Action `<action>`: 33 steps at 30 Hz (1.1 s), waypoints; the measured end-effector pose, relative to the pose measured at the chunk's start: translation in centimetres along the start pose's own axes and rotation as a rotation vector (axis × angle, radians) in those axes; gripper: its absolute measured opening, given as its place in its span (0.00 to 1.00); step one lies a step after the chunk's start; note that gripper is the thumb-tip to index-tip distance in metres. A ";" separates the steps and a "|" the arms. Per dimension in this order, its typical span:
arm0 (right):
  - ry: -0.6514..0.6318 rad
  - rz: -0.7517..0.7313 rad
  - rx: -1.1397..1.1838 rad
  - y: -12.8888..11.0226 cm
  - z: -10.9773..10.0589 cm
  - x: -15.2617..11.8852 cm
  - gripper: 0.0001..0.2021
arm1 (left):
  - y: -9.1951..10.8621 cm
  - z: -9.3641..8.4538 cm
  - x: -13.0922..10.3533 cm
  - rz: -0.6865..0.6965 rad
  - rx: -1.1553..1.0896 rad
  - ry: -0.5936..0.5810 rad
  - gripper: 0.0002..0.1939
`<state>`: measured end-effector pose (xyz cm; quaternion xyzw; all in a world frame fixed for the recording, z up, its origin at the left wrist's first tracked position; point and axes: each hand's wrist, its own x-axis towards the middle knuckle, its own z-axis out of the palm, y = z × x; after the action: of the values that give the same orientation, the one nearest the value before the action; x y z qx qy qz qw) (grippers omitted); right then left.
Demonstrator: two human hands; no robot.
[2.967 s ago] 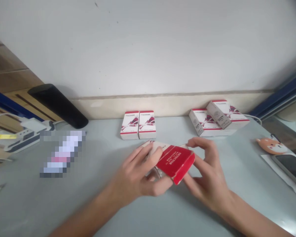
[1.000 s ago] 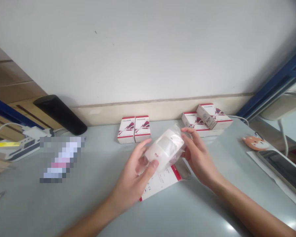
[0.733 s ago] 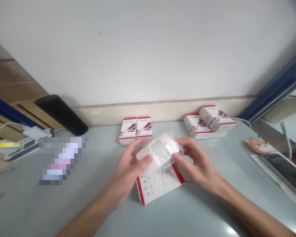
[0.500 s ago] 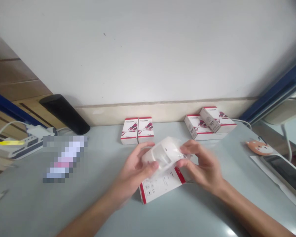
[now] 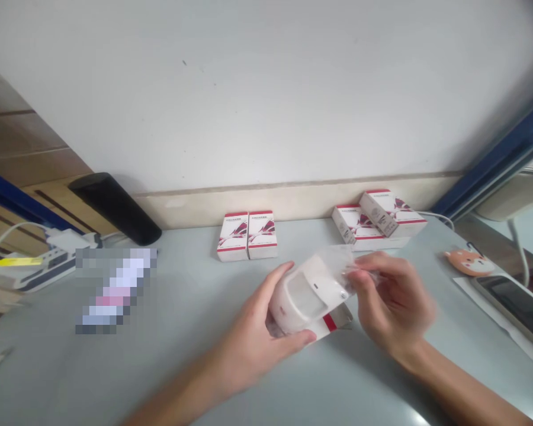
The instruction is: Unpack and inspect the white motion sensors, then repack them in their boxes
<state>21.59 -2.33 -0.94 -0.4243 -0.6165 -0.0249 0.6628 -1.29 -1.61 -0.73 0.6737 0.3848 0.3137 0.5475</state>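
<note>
A white motion sensor with a curved window lies tilted inside a clear plastic bag. My left hand is wrapped round the sensor's lower left side, thumb below and fingers above. The bag's right end is pinched between the thumb and fingers of my right hand. Under the sensor, a white and red box lies on the table, its end flap raised at the right and most of it hidden by my left hand and the sensor.
Two white and red boxes stand side by side at the back. More such boxes are stacked at the back right. A black cylinder, a power strip and a blurred-out phone shape are left. An orange animal-face item and a dark-screened device lie right.
The sensor has shifted right and down. My right hand has moved right, drawing the bag's end out from the sensor. My left hand has come round it and covers more of the box.
</note>
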 end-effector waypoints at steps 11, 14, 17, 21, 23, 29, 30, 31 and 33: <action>0.121 0.276 0.049 0.0 1.2 -0.6 0.06 | 0.7 -0.8 0.3 -0.204 -0.133 -0.022 0.50; 0.220 0.285 0.071 -0.5 1.3 0.4 0.08 | 0.6 -0.5 0.3 -0.194 -0.126 0.002 0.50; 0.409 0.175 0.000 0.4 1.1 1.7 0.12 | 0.7 -0.5 0.5 -0.165 0.001 0.033 0.42; 0.400 -0.048 -0.205 3.4 0.7 1.9 0.15 | 0.4 -1.7 1.2 -0.096 0.239 0.074 0.33; 0.233 -0.018 -0.238 4.8 0.6 1.5 0.13 | 0.1 -2.8 1.5 -0.035 0.330 0.087 0.31; -0.200 0.299 -0.434 6.3 0.7 0.3 0.06 | -0.2 -5.0 2.1 0.016 0.445 0.338 0.29; -0.269 0.314 -0.476 6.4 0.8 0.2 0.08 | 0.1 -5.0 2.0 0.025 0.387 0.383 0.30; -0.330 0.316 -0.517 6.3 0.8 0.1 0.12 | 0.4 -4.8 1.9 0.038 0.311 0.407 0.32; -0.392 0.294 -0.571 6.1 0.8 0.0 0.20 | 1.2 -4.1 1.4 0.049 0.139 0.389 0.38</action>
<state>24.37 2.00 -4.27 -0.6727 -0.6324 -0.0184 0.3838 -3.86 1.53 1.27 0.6457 0.4875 0.4240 0.4071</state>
